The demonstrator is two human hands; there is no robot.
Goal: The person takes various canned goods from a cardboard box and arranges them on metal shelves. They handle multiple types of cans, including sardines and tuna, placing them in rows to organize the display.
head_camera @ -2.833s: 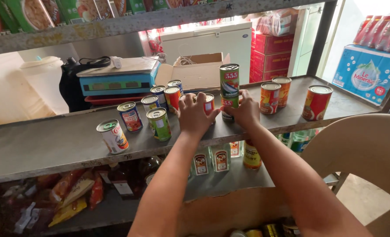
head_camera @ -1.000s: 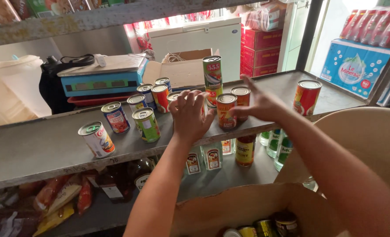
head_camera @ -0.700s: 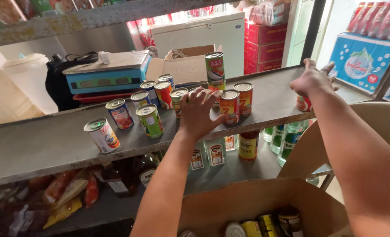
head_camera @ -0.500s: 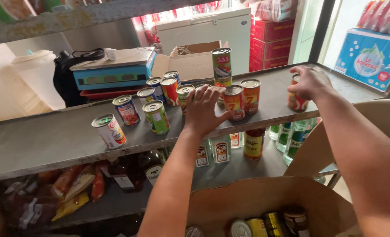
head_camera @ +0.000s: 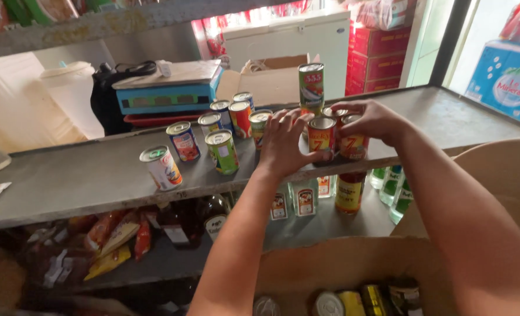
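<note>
Right hand [head_camera: 372, 120] has returned, setting another red can [head_camera: 353, 140] beside left hand [head_camera: 284, 143].

red cans [head_camera: 322, 136]: shelf front, yellow-marked labels
tall can [head_camera: 311, 88]: green label, behind
blue pack [head_camera: 504, 82]: far right

Both bare forearms reach forward and up from the lower edge of view. The left hand [head_camera: 284, 142] is palm down, its fingers spread and slightly curled. Just to its right, the right hand [head_camera: 372, 121] is cupped, fingers bent inward toward the left hand.
</note>
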